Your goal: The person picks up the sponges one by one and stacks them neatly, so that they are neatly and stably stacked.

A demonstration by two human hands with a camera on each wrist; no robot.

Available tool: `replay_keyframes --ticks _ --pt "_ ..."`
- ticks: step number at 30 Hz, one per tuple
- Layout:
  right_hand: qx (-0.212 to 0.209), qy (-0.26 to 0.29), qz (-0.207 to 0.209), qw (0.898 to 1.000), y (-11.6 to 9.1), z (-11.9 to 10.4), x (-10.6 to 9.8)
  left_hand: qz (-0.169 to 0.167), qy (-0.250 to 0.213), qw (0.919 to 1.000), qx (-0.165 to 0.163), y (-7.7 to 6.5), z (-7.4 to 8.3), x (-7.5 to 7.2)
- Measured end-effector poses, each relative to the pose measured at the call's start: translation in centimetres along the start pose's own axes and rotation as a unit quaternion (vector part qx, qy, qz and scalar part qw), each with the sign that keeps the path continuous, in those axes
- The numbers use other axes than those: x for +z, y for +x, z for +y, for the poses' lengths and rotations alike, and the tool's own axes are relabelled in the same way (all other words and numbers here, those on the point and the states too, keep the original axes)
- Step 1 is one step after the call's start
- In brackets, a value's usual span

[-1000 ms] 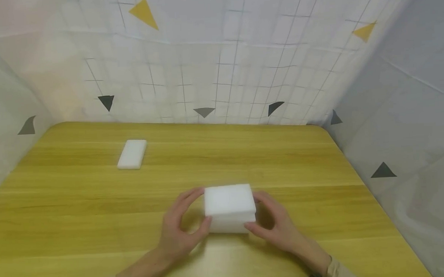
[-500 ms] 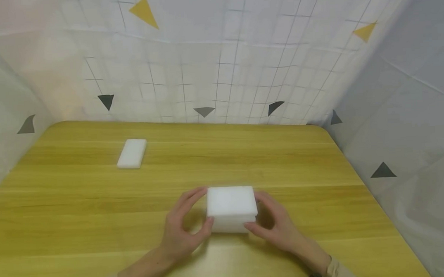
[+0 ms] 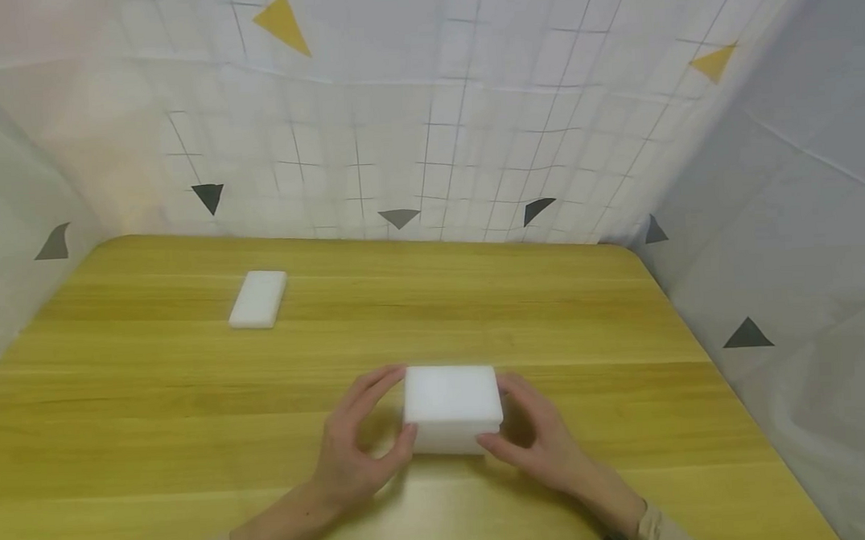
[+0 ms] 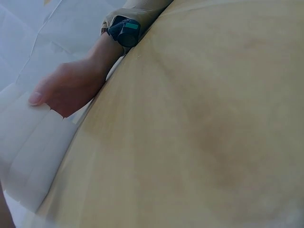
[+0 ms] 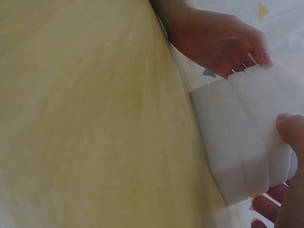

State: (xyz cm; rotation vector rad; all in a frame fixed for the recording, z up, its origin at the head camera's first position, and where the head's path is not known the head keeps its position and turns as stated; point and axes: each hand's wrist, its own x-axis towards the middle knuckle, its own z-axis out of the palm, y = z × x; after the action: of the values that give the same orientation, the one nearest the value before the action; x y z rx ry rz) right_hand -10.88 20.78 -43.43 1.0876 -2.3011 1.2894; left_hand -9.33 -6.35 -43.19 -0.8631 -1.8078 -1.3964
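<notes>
A neat stack of several white sponge blocks [image 3: 452, 395] stands on the wooden table in front of me. My left hand [image 3: 347, 444] grips its left side, thumb at the near corner and fingers reaching to the far corner. On the opposite side my right hand [image 3: 544, 438] holds the stack the same way. Seen from the right wrist, the layered sponges [image 5: 237, 135] lie flat on each other, edges nearly flush, between both hands. In the left wrist view the right thumb presses the near face of the stack [image 4: 35, 147].
One more white sponge block [image 3: 258, 299] lies flat at the far left of the table [image 3: 587, 320]. Pale fabric with grid lines and triangles [image 3: 399, 218] hangs along the back and both sides. A dark watch-like device [image 4: 126, 32] sits on the right wrist.
The top sponge has shifted slightly right and toward me, and now sits straighter over the layers below. My left hand has moved a little right with it; the right hand has hardly moved.
</notes>
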Motion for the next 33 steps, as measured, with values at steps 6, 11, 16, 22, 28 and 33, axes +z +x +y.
replay_keyframes --ticks 6,11,16,22,28,33 --pt "-0.018 0.002 0.004 1.000 0.07 0.11 0.10 -0.001 -0.001 1.0000 -0.002 0.03 0.05 0.00" --pt "-0.018 0.001 0.003 1.000 0.04 0.25 0.11 -0.002 0.000 1.0000 -0.002 0.02 0.08 0.02" --pt "-0.017 -0.001 0.001 1.000 0.04 0.25 0.06 -0.002 0.003 1.0000 -0.002 0.01 0.09 -0.02" --pt "-0.015 -0.006 0.001 1.000 0.02 0.19 0.03 -0.005 0.006 1.0000 -0.004 -0.05 0.14 -0.02" --pt "-0.008 -0.008 -0.001 1.000 0.05 0.01 0.00 -0.009 0.007 0.9999 -0.011 -0.07 0.14 -0.05" --pt "0.012 -0.006 -0.006 1.000 0.02 -0.22 -0.09 -0.014 0.006 0.9998 -0.008 -0.02 0.04 -0.03"
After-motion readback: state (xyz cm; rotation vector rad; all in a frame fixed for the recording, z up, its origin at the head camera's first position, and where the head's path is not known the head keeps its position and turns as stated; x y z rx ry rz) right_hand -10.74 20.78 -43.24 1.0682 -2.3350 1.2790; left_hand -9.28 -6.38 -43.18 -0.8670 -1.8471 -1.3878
